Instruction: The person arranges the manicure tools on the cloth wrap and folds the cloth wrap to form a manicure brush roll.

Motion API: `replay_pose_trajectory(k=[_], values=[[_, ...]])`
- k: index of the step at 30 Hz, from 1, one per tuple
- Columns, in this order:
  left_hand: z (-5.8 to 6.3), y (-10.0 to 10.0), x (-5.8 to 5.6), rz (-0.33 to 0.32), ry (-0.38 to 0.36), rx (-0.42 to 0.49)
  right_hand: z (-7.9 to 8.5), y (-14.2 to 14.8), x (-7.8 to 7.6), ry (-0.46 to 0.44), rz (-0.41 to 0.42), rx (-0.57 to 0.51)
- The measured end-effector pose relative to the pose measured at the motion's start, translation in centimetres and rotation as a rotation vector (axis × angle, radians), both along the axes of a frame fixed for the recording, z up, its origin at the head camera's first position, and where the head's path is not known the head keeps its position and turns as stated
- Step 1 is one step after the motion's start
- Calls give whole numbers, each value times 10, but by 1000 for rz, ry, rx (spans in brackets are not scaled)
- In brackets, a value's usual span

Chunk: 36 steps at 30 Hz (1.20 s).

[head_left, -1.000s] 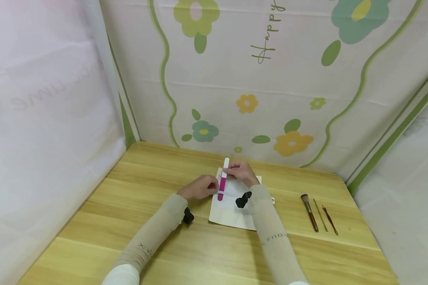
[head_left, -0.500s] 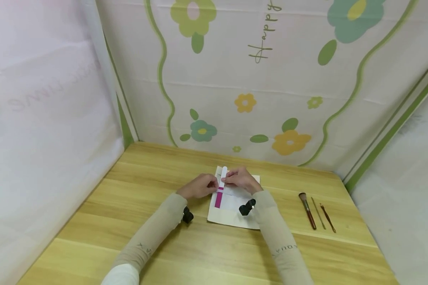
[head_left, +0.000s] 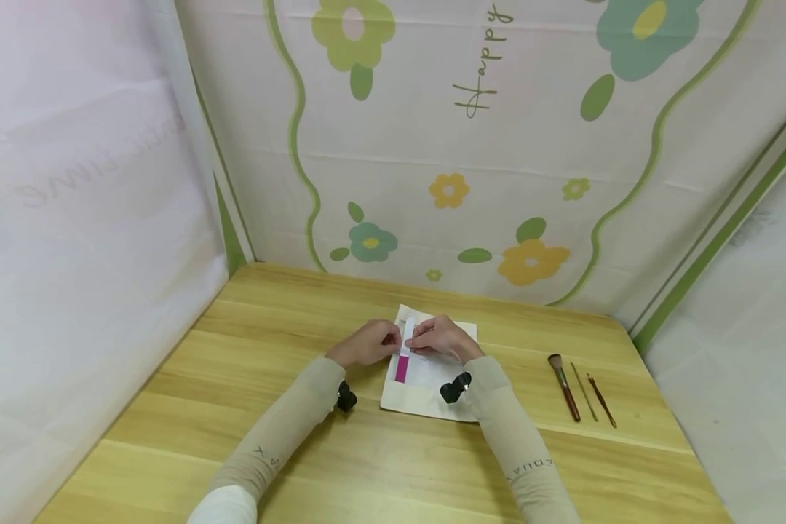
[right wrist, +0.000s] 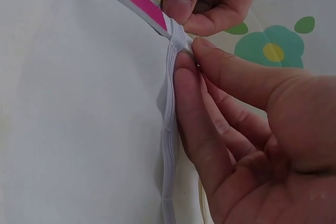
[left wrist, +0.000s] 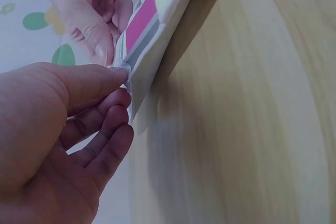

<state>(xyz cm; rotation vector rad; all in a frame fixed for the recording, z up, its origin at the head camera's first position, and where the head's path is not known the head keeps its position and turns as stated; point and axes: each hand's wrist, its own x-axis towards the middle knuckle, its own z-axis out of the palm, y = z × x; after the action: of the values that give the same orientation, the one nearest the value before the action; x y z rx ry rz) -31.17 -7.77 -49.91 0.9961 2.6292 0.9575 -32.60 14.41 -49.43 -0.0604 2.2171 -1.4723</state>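
A flat nail file (head_left: 402,369), half white and half magenta, lies on a cream cloth case (head_left: 426,405). It runs under a white elastic band (right wrist: 168,111) sewn across the cloth. My right hand (head_left: 442,337) pinches the white part of the file between thumb and fingers, right at the band. From the other side my left hand (head_left: 370,342) pinches the elastic beside the file; in the left wrist view its thumb and forefinger meet at the cloth's edge. The magenta end (left wrist: 140,27) points toward the near side, its tip tucked behind the case's lower flap.
To the right of the case, a fluffy makeup brush (head_left: 566,389), a thin stick (head_left: 584,391) and a slim dark tool (head_left: 602,402) lie on the wooden table (head_left: 288,451). A flower-print cloth wall (head_left: 393,145) rises behind the table; others stand at both sides.
My right hand has slid the nail file toward the near side, down through the elastic, and moved down with it. My left hand has kept its place at the band.
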Motion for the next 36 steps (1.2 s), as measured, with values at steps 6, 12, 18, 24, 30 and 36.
replay_pose_trajectory(k=[6, 12, 18, 24, 30, 36], values=[[-2, -1, 1, 0, -7, -15, 8, -2, -1, 87, 67, 191], [-3, -1, 2, -8, -6, -35, 31, -5, -10, 355, 268, 427], [-3, 0, 1, -6, 11, -38, 30, -6, -21, 553, 388, 471], [-4, 0, 3, -8, 30, -34, 8, -6, -24, 654, 383, 416], [-6, -1, 3, -6, 31, -23, -4, -10, -24, 664, 338, 395], [-6, -1, 3, -7, 36, -17, -6, -11, -18, 620, 318, 400]])
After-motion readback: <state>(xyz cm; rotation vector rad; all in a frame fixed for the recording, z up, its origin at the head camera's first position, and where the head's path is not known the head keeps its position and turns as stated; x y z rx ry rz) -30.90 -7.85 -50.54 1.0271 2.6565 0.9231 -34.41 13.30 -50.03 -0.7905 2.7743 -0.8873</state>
